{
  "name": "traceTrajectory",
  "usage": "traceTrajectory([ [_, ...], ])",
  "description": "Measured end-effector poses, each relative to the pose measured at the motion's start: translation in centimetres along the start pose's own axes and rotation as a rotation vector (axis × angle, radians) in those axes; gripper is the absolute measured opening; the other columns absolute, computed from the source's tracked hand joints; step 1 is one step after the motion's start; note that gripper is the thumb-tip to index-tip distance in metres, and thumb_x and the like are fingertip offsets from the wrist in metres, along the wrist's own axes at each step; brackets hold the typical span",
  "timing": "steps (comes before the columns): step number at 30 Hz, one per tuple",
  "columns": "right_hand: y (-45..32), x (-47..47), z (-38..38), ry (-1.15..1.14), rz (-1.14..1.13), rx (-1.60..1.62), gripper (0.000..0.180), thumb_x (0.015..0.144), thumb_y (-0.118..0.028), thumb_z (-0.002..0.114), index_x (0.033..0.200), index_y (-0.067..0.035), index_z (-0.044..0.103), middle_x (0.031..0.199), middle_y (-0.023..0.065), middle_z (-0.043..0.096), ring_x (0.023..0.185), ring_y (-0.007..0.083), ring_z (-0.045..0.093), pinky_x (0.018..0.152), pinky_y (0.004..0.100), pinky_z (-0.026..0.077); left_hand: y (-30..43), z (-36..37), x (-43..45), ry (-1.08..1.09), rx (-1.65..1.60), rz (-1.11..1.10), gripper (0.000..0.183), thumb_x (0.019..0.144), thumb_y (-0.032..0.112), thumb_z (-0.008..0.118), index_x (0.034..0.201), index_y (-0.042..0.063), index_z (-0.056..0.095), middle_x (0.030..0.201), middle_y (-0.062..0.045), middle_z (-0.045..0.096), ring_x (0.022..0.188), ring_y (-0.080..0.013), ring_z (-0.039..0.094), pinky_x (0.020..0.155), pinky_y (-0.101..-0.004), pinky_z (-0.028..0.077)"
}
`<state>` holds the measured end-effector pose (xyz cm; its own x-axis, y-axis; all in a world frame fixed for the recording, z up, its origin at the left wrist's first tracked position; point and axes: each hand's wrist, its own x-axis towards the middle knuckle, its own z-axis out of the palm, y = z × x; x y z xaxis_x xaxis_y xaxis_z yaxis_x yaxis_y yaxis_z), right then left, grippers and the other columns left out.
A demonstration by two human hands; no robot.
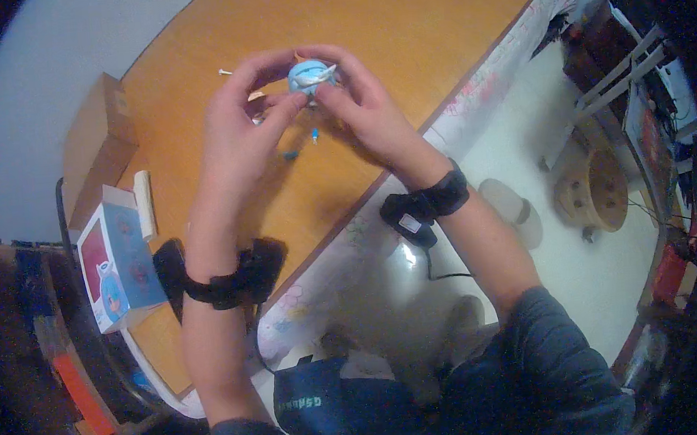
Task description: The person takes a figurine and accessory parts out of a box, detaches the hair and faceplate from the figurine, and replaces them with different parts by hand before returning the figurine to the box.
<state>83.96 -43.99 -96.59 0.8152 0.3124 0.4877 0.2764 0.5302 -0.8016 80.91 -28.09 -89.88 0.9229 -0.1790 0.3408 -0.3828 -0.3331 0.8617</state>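
Observation:
Above the wooden table top (252, 224), both hands hold a small light-blue figure part (308, 72) with white wing-like pieces on it; it looks like the head of a toy figure. My left hand (238, 113) grips it from the left, thumb at its lower edge. From the right, my right hand (361, 98) presses its thumb against the lower front, with fingers curled behind. An orange tip (298, 58) shows at its top. Below lie a small blue-and-white piece (315, 136) and a dark teal piece (290, 155). A small white piece (225, 73) sits left of the hands. Pale pieces are partly hidden behind my left hand.
A printed figure box (136, 256) stands at the table's left, beside a pale roll-like object (144, 204) and a cardboard box (101, 150). A flower-patterned cloth (350, 241) hangs along the near edge. On the floor to the right stands a round wooden stool (592, 191).

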Motion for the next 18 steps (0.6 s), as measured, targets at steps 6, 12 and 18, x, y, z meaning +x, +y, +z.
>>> traceTrajectory([
  [6, -1.2, -1.1, 0.4, -0.11, 0.038, 0.02, 0.043, 0.09, -0.006, 0.064, 0.128, -0.002, 0.044, 0.125, 0.008, 0.05, 0.119, 0.0163, 0.05, 0.101, 0.031, 0.044, 0.5, -0.4, -2.3, 0.049, 0.084, 0.008, 0.039, 0.082, 0.009, 0.071, 0.12, 0.004, 0.061, 0.115, -0.009, 0.063, 0.1, -0.0168, 0.062, 0.087, -0.0303, 0.05],
  [12, -0.4, -1.5, 0.7, -0.104, 0.059, 0.034, 0.045, 0.087, -0.009, 0.069, 0.125, -0.004, 0.046, 0.123, 0.0081, 0.053, 0.112, 0.0178, 0.056, 0.093, 0.0313, 0.05, 0.0, -1.7, -2.8, -0.077, -0.025, -0.055, 0.038, 0.081, 0.007, 0.071, 0.118, 0.002, 0.062, 0.11, -0.008, 0.065, 0.097, -0.0166, 0.063, 0.086, -0.0302, 0.051],
  [18, 0.3, -1.6, -0.2, -0.028, 0.24, 0.116, 0.036, 0.087, -0.01, 0.07, 0.118, -0.005, 0.052, 0.115, 0.0073, 0.059, 0.106, 0.0167, 0.06, 0.089, 0.0312, 0.052, 0.8, -0.4, -2.8, -0.052, -0.312, -0.281, 0.031, 0.084, 0.007, 0.07, 0.112, -0.004, 0.061, 0.103, -0.014, 0.066, 0.092, -0.0177, 0.066, 0.078, -0.0272, 0.054],
])
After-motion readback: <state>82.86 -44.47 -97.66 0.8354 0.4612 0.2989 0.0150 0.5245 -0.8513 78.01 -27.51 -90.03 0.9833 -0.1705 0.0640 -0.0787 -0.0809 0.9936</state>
